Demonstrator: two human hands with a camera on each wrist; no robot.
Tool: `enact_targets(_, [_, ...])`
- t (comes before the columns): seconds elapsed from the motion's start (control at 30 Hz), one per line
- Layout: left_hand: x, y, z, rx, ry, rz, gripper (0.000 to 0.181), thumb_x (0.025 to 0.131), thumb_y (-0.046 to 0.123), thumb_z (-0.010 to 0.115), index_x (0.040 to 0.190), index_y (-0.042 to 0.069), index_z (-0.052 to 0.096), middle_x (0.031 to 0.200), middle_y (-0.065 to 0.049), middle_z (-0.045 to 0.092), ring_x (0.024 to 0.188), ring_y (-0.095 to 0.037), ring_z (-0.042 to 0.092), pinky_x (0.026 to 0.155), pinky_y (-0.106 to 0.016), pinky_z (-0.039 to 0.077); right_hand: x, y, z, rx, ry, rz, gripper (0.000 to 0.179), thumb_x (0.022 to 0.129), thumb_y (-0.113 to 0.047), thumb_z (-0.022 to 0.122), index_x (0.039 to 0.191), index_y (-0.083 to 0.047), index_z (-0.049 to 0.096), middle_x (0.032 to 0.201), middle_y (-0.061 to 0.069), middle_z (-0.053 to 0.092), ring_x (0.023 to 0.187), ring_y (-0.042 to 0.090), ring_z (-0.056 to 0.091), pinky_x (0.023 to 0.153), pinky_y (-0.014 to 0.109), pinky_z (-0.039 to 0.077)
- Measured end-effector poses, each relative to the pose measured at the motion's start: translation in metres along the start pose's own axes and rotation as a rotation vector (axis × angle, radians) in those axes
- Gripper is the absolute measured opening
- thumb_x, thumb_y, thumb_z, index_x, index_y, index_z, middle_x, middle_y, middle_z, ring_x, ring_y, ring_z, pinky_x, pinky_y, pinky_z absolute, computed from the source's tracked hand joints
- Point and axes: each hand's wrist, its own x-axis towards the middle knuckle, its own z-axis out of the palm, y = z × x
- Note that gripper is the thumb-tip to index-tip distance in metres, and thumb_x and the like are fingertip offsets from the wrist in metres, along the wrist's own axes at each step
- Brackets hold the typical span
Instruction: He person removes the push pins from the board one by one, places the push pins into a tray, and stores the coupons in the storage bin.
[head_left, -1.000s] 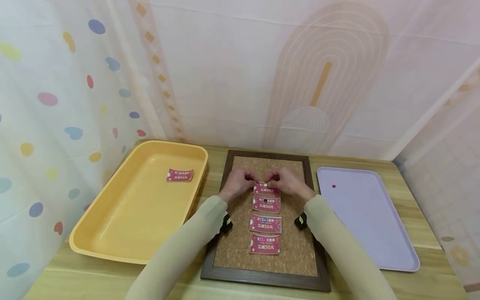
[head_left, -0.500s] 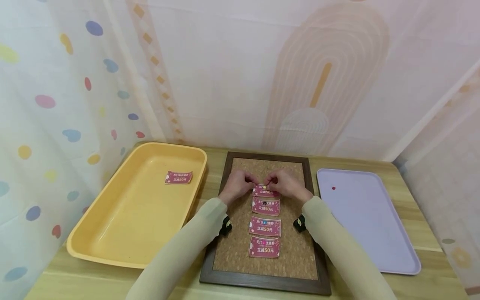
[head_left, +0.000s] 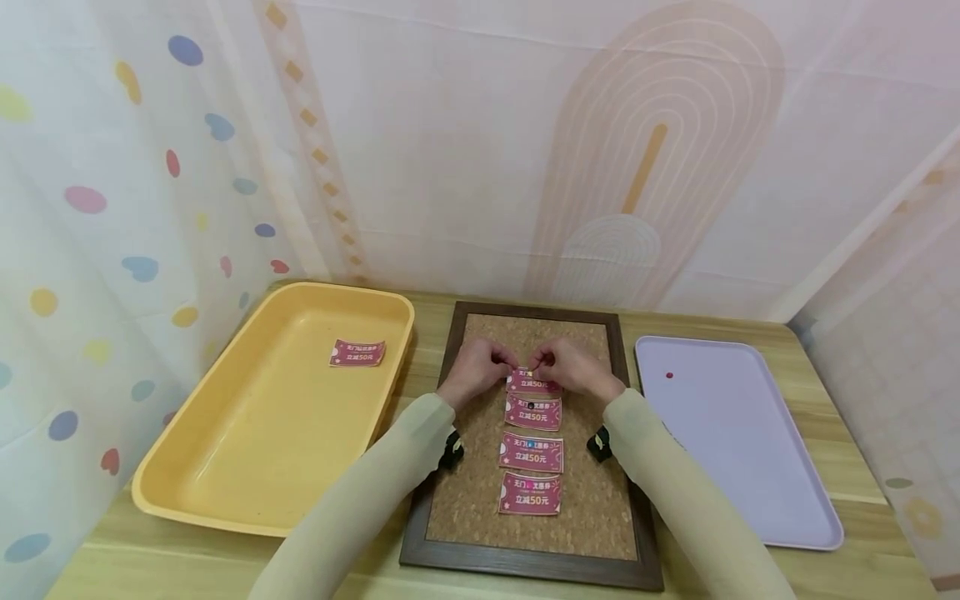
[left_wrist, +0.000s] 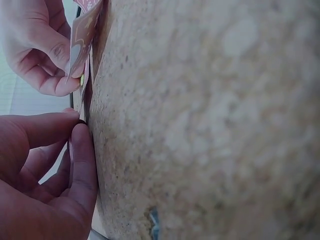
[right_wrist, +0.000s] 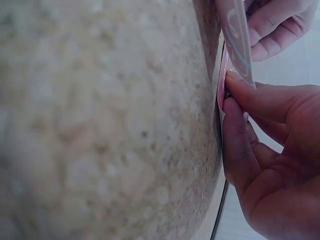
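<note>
The top coupon (head_left: 534, 384), small and pink-red with white and yellow print, lies high on a framed corkboard (head_left: 592, 500). My left hand (head_left: 478, 370) pinches its upper left edge between thumb and forefinger. At the upper right edge, my right hand (head_left: 573, 367) pinches the same coupon. A yellow-green pushpin (left_wrist: 82, 79) shows right by the right fingertips in the left wrist view. Below, in a column, lie a coupon with a black pin (head_left: 531, 406), one with a blue pin (head_left: 531, 444) and one with a pink pin (head_left: 529, 485).
On the left stands a deep yellow tray (head_left: 255, 433), with a single loose coupon (head_left: 357, 353) in it. A flat lilac tray (head_left: 742, 450) on the right holds a red pin (head_left: 670, 375). Patterned curtains (head_left: 450, 150) hang behind the wooden table and at both sides.
Both hands stay at the top coupon with only slight finger shifts. The right fingers now cover more of the yellow pin. The head view has tilted a little.
</note>
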Motion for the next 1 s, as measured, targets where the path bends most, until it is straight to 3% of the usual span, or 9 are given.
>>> enact_targets(0.77, [0.003,0.0034,0.0009,-0.007,0.006,-0.016,0.011,0.094,0.002,0.07,0.094,0.005,0.081,0.097,-0.007,0.076,0.087,-0.018,0.062,0.074,-0.029,0.048,0.0,-0.0005,-0.0053,0.028,-0.022,0.01,0.007,0.098,0.0,0.065,0.096,-0.003,0.071,0.083,0.004,0.064,0.068,0.013,0.055,0.06,0.026,0.045])
enact_targets(1.0, [0.0014,0.005,0.0009,0.006,-0.001,-0.03,0.013,0.096,0.004,0.069,0.096,0.006,0.081,0.099,-0.007,0.076,0.092,-0.02,0.066,0.076,-0.03,0.05,-0.0006,0.0018,-0.0064,-0.003,-0.025,-0.038,0.005,0.097,0.001,0.065,0.094,-0.002,0.069,0.08,0.004,0.064,0.066,0.013,0.056,0.061,0.027,0.047])
